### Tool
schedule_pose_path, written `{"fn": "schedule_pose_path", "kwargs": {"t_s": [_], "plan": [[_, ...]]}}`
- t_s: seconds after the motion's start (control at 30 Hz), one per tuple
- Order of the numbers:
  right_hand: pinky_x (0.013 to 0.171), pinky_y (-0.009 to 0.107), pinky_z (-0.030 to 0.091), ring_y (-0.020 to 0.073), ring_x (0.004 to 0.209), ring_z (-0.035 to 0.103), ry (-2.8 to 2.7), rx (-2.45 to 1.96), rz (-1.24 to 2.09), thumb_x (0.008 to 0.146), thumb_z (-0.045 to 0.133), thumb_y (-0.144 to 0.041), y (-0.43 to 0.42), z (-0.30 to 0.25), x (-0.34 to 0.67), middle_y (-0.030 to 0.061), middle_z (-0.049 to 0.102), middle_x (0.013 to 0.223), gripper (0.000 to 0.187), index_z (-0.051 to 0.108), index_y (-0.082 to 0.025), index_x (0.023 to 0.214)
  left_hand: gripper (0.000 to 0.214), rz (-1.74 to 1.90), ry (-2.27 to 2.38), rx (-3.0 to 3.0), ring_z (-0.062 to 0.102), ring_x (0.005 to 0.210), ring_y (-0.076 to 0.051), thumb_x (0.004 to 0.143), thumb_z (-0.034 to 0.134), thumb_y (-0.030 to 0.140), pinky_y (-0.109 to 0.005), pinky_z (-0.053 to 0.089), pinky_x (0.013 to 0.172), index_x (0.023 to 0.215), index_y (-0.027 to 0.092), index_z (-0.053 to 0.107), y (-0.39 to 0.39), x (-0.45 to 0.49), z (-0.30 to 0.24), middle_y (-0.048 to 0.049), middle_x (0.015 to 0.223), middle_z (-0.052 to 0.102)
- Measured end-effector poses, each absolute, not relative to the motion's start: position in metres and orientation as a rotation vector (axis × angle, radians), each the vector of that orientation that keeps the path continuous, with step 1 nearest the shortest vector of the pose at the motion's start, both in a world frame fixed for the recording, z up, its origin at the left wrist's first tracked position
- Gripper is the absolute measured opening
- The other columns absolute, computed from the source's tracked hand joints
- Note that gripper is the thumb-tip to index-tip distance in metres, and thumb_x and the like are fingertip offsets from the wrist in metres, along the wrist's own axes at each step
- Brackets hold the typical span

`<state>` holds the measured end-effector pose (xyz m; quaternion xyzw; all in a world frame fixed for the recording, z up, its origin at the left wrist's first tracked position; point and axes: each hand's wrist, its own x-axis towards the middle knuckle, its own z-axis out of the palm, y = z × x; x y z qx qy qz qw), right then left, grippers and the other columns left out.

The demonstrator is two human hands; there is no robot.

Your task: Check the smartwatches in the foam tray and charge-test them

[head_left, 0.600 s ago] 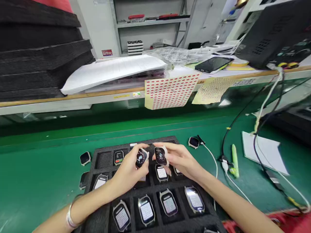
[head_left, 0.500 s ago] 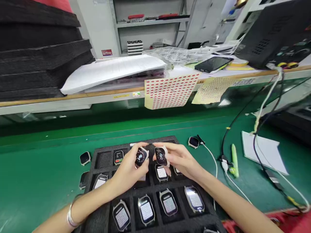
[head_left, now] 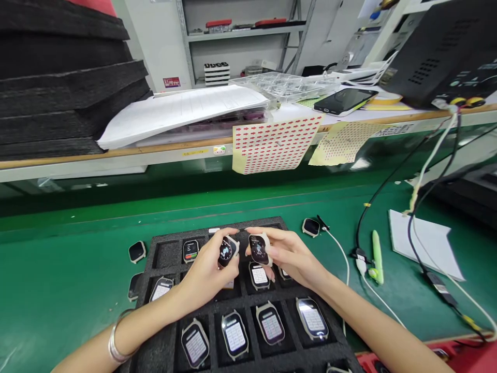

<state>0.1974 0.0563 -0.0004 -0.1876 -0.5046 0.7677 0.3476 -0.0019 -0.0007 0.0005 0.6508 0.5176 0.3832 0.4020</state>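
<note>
My left hand [head_left: 205, 274] grips a smartwatch body [head_left: 226, 250] with a lit dark screen, held above a black foam tray [head_left: 161, 255]. My right hand [head_left: 289, 256] pinches a second smartwatch body [head_left: 258, 248] right beside it, screen facing me. Both watches hover over the tray's back rows. In the tray's pockets lie several more watch bodies with lit screens, such as one watch [head_left: 234, 334] in the front row and one watch [head_left: 190, 250] at the back left.
Two loose watch bodies [head_left: 136, 251] lie on the green mat left of the tray, another watch [head_left: 310, 227] with a white cable to the right. A green pen [head_left: 376, 248], white paper [head_left: 427, 242] and cables lie right. Red sticker sheet [head_left: 272, 145] hangs from the shelf edge.
Both hands and their watches have barely shifted; the camera view tilted very slightly.
</note>
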Motion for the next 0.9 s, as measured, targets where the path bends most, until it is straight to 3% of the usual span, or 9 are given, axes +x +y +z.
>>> {"fn": "schedule_pose_path", "kwargs": {"t_s": [0.67, 0.73, 0.8, 0.9], "plan": [[0.046, 0.022, 0.050, 0.0119, 0.052, 0.060, -1.333, -0.478, 2.019, 0.084, 0.067, -0.025, 0.0570, -0.0019, 0.1987, 0.0116, 0.068, 0.093, 0.040, 0.060, -0.013, 0.122, 0.041, 1.033, 1.310, 1.625, 0.053, 0.107, -0.019, 0.083, 0.052, 0.015, -0.030, 0.039, 0.094, 0.122, 0.022, 0.045, 0.0022, -0.0031, -0.0024, -0.0041, 0.116, 0.058], [0.049, 0.024, 0.051, 0.0130, 0.055, 0.062, -1.310, -0.494, 2.047, 0.087, 0.064, -0.025, 0.0571, -0.0027, 0.1985, 0.0134, 0.068, 0.097, 0.044, 0.055, -0.013, 0.128, 0.051, 1.023, 1.300, 1.501, 0.056, 0.101, -0.019, 0.083, 0.057, 0.021, -0.031, 0.044, 0.087, 0.130, 0.023, 0.039, 0.0027, -0.0031, -0.0037, -0.0053, 0.119, 0.055], [0.053, 0.026, 0.052, 0.0153, 0.061, 0.065, -1.284, -0.512, 2.077, 0.089, 0.060, -0.025, 0.0578, -0.0036, 0.1980, 0.0161, 0.067, 0.102, 0.045, 0.049, -0.013, 0.132, 0.063, 1.008, 1.249, 1.311, 0.060, 0.083, -0.017, 0.079, 0.063, 0.026, -0.030, 0.050, 0.071, 0.135, 0.024, 0.034, 0.0027, -0.0037, -0.0035, -0.0063, 0.114, 0.055], [0.054, 0.026, 0.053, 0.0171, 0.067, 0.065, -1.247, -0.532, 2.099, 0.089, 0.059, -0.025, 0.0596, -0.0045, 0.1970, 0.0175, 0.063, 0.110, 0.043, 0.050, -0.013, 0.130, 0.054, 1.064, 1.119, 1.038, 0.062, 0.074, -0.017, 0.076, 0.066, 0.026, -0.028, 0.051, 0.060, 0.125, 0.019, 0.044, 0.0010, -0.0059, 0.0005, -0.0061, 0.102, 0.057]]}}
